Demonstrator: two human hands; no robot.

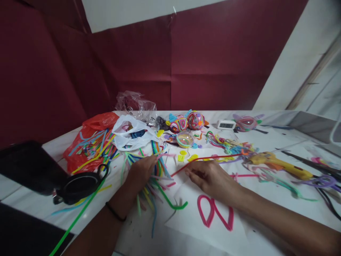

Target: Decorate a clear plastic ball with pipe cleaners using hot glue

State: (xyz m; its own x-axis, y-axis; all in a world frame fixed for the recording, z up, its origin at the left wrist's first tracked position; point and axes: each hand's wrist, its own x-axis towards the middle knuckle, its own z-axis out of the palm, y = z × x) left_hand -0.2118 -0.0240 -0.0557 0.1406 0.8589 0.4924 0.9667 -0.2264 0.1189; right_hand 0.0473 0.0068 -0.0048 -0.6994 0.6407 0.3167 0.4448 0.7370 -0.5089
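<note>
My left hand (141,171) is closed over a loose bunch of coloured pipe cleaners (153,209), whose ends fan out on all sides; its fingertips are partly hidden. My right hand (210,179), thumb and fingers bent together, is at a long red pipe cleaner (226,156) that bends over the fingers and runs off to the right. Below that hand, two pink loop shapes (209,222) of pipe cleaner lie on a white paper sheet (186,227). A bent green pipe cleaner (173,206) lies between my arms.
At left are a red bag (71,153) of pipe cleaners, a white bag (133,140) and a black round pan-like object (82,186). Decorated balls (196,121), a clear dome (185,139) and a small white digital display (226,124) stand behind. A yellow glue gun (282,165) lies right.
</note>
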